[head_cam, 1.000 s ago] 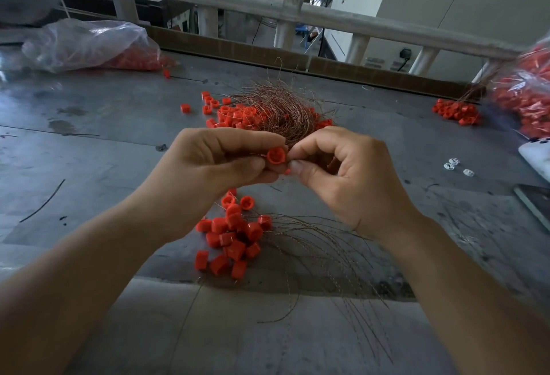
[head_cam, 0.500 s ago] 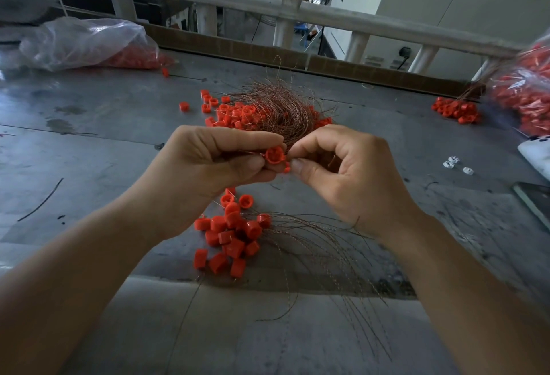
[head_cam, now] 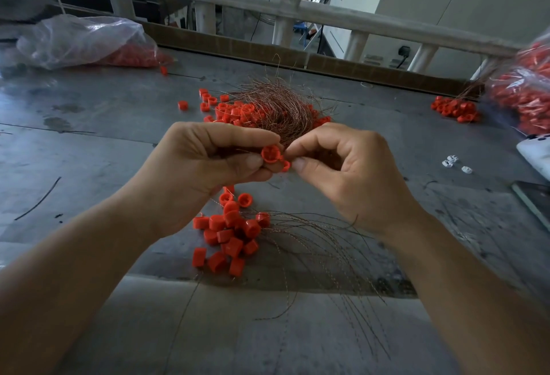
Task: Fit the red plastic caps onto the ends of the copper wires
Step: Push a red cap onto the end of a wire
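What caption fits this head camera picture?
Left hand and right hand pinch a red plastic cap above loose caps and copper wires.

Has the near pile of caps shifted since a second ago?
No. The pile of caps sits in the same spot just beyond the table's front ledge.

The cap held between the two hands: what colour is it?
The cap is bright orange-red; the head view, the only one, shows it clearly.
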Tool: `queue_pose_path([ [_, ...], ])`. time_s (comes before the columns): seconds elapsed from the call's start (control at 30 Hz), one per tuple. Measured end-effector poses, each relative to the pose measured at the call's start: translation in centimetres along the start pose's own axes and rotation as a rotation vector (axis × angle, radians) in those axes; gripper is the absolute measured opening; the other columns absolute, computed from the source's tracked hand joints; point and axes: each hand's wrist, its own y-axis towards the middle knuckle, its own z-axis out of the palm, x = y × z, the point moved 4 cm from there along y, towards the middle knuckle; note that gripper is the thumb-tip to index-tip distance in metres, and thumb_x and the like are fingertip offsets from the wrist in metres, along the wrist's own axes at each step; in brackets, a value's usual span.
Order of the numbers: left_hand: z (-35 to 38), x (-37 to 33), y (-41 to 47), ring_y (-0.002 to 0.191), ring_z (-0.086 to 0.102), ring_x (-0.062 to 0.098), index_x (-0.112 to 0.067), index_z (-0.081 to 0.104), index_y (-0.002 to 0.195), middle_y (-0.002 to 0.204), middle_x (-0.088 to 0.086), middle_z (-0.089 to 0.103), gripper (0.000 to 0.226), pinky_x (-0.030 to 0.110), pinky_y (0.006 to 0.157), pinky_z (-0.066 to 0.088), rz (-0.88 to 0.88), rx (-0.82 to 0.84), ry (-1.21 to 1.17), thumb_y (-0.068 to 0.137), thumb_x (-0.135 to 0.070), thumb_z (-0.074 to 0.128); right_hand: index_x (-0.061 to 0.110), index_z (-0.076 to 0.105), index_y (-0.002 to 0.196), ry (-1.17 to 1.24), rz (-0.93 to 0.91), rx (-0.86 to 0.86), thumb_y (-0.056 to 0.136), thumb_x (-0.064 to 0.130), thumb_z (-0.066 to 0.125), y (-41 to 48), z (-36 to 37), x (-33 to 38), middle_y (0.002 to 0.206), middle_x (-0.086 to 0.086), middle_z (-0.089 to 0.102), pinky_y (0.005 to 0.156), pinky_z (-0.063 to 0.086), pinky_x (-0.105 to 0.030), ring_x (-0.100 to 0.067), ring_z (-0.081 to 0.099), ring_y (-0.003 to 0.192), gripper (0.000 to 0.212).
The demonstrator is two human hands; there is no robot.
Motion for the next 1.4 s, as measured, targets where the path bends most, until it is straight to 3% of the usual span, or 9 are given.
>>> queue_pose_path([
  [0.13, 0.0, 0.0, 0.1, 0.075, 0.07, 0.012, -0.022, 0.076, 0.077, 0.077, 0.0, 0.073, 0.024, 0.017, 0.064, 0.054, -0.02, 0.009, -0.069, 0.057, -0.015, 0.066, 0.025, 0.064, 0.077, 0.086, 0.03, 0.013, 0.079, -0.001, 0.064, 0.1, -0.1, -0.1, 0.07, 0.011, 0.061, 0.055, 0.042, -0.01, -0.003, 0.055, 0.061, 0.026],
  [0.4, 0.4, -0.1, 0.0, 0.072, 0.07, 0.011, -0.015, 0.076, 0.075, 0.08, 0.004, 0.073, 0.025, 0.016, 0.061, 0.053, -0.059, 0.051, -0.181, 0.053, -0.012, 0.066, 0.023, 0.051, 0.077, 0.201, 0.108, -0.015, 0.075, -0.002, 0.068, 0.3, -0.2, -0.6, 0.062, 0.005, 0.06, 0.059, 0.051, -0.036, -0.013, 0.055, 0.058, 0.031],
  [0.6, 0.5, 0.1, -0.1, 0.071, 0.07, 0.013, -0.013, 0.075, 0.079, 0.084, 0.008, 0.073, 0.024, 0.017, 0.06, 0.054, -0.082, 0.113, -0.242, 0.058, -0.01, 0.065, 0.021, 0.046, 0.075, 0.305, 0.145, 0.047, 0.074, -0.005, 0.068, 0.3, 0.3, -0.7, 0.057, 0.006, 0.059, 0.047, 0.04, -0.012, -0.002, 0.054, 0.05, 0.035],
  [0.8, 0.8, 0.4, -0.2, 0.073, 0.07, 0.014, -0.013, 0.075, 0.081, 0.077, 0.008, 0.072, 0.022, 0.016, 0.062, 0.054, -0.114, 0.168, -0.243, 0.062, -0.012, 0.064, 0.02, 0.048, 0.074, 0.299, 0.161, 0.114, 0.074, -0.012, 0.063, 0.2, 1.2, -0.9, 0.061, 0.004, 0.057, 0.047, 0.043, -0.012, -0.003, 0.057, 0.052, 0.035],
  [0.87, 0.6, 0.4, -0.2, 0.074, 0.07, 0.014, -0.013, 0.075, 0.081, 0.078, 0.007, 0.073, 0.022, 0.016, 0.062, 0.054, -0.114, 0.152, -0.25, 0.061, -0.011, 0.065, 0.021, 0.052, 0.075, 0.248, 0.161, 0.085, 0.076, -0.003, 0.067, 0.4, 0.6, -1.1, 0.064, 0.001, 0.063, 0.055, 0.053, -0.025, -0.013, 0.063, 0.059, 0.028],
  [0.97, 0.5, 0.4, -0.1, 0.073, 0.07, 0.014, -0.012, 0.075, 0.08, 0.08, 0.008, 0.073, 0.023, 0.017, 0.061, 0.054, -0.112, 0.12, -0.262, 0.059, -0.011, 0.065, 0.024, 0.057, 0.074, 0.048, 0.195, -0.123, 0.079, 0.009, 0.067, 0.9, -1.8, -2.7, 0.074, -0.005, 0.067, 0.074, 0.055, -0.039, -0.025, 0.065, 0.072, 0.019],
  [1.07, 0.4, 0.4, -0.1, 0.072, 0.07, 0.014, -0.012, 0.075, 0.08, 0.08, 0.009, 0.073, 0.023, 0.016, 0.061, 0.054, -0.107, 0.102, -0.265, 0.059, -0.01, 0.065, 0.027, 0.058, 0.07, -0.125, 0.253, -0.27, 0.083, 0.011, 0.064, 1.3, -3.7, -5.3, 0.071, 0.003, 0.063, 0.069, 0.051, -0.026, -0.013, 0.061, 0.068, 0.021],
  [1.17, 0.3, 0.3, -0.1, 0.073, 0.071, 0.015, -0.011, 0.075, 0.08, 0.08, 0.009, 0.073, 0.024, 0.016, 0.061, 0.054, -0.105, 0.088, -0.273, 0.058, -0.011, 0.065, 0.023, 0.064, 0.075, -0.261, 0.321, -0.203, 0.083, 0.01, 0.064, 1.4, -3.3, -7.7, 0.066, 0.015, 0.058, 0.058, 0.039, -0.004, 0.004, 0.051, 0.059, 0.015],
  [1.4, 0.4, 0.2, -0.2, 0.072, 0.071, 0.015, -0.012, 0.075, 0.08, 0.079, 0.008, 0.073, 0.024, 0.016, 0.06, 0.054, -0.11, 0.094, -0.264, 0.058, -0.012, 0.066, 0.016, 0.07, 0.094, -0.448, 0.306, -0.073, 0.08, 0.014, 0.066, 1.8, -1.4, -9.5, 0.08, 0.007, 0.06, 0.071, 0.039, -0.019, -0.005, 0.051, 0.069, 0.015],
])
